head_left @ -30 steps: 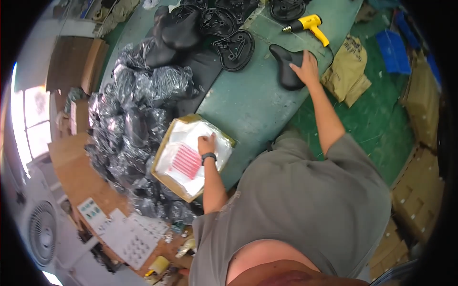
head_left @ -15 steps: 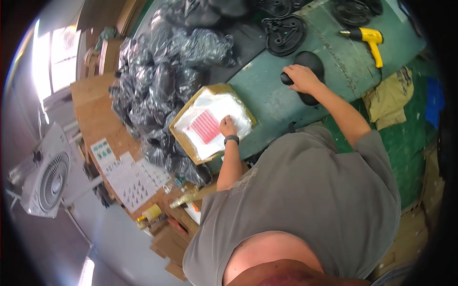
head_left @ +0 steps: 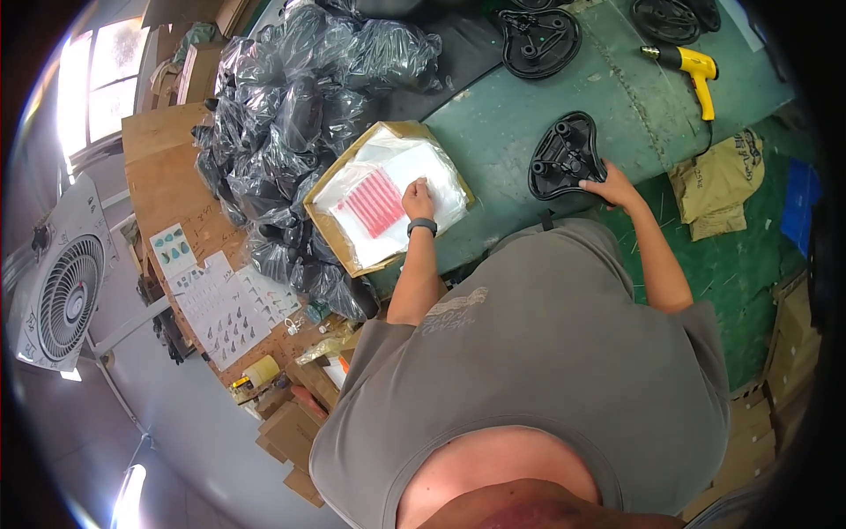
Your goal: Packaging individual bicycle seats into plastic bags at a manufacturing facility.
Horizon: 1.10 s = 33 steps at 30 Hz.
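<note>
My right hand [head_left: 613,187] grips the rim of a black bicycle saddle [head_left: 567,160], thumb on its upper face and fingers hidden beneath. The saddle lies underside up on the green bench, its ribs and round sockets showing. My left hand [head_left: 418,200] is closed over an open cardboard box [head_left: 328,231] lined with clear plastic. Its fingers are curled together, and whatever they pinch is too small to make out. Beside these fingers in the box lies a white sheet with pinkish-red rows [head_left: 375,204].
Black items in clear plastic bags [head_left: 295,123] are heaped left of the box. Another black saddle [head_left: 541,42] lies farther back on the bench. A yellow heat gun [head_left: 696,70] rests at the right. A fan [head_left: 70,286] stands far left; a tan sack [head_left: 721,181] lies right of the bench.
The saddle has been turned over, from smooth face up to ribbed underside up. My right hand has shifted from its far-left side to its near-right rim. My left hand stays over the box.
</note>
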Available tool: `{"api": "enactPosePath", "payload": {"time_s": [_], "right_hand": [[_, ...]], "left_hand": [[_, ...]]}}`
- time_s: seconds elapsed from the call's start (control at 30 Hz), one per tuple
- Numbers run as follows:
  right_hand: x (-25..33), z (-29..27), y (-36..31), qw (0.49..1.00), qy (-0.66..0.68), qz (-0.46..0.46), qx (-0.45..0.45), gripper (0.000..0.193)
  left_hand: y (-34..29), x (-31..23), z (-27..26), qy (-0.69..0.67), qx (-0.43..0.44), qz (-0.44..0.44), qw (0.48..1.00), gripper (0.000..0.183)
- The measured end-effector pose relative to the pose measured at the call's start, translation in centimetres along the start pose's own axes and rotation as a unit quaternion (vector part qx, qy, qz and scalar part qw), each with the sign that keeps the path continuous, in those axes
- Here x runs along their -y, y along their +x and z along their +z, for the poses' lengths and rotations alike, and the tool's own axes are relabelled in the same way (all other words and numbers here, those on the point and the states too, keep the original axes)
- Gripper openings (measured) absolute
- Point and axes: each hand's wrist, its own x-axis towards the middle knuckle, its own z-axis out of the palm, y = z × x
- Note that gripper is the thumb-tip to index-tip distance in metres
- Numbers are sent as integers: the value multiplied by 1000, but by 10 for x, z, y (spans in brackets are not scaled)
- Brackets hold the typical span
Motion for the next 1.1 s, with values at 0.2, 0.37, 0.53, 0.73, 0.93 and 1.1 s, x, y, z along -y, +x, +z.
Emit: {"api": "enactPosePath", "payload": {"time_s": [0.2,0.37,0.53,0.73,0.93,1.1], "right_hand": [[41,60,-3,972,205,69,91,44],[68,131,-50,945,322,8,61,42],[93,171,-113,941,327,-44,70,44],[114,215,-146,919,361,-118,103,46],[162,286,-145,838,454,-134,273,46],[193,374,-130,722,490,-56,485,44]], "left_hand": [[1,7,-12,99,-45,162,981,26],[5,-24,-4,249,26,90,964,36],[41,31,-21,119,29,103,987,27],[46,62,-94,-406,78,-94,906,20],[-48,-5,-185,-512,99,-20,853,17],[-116,3,-255,-665,220,31,713,16]]}}
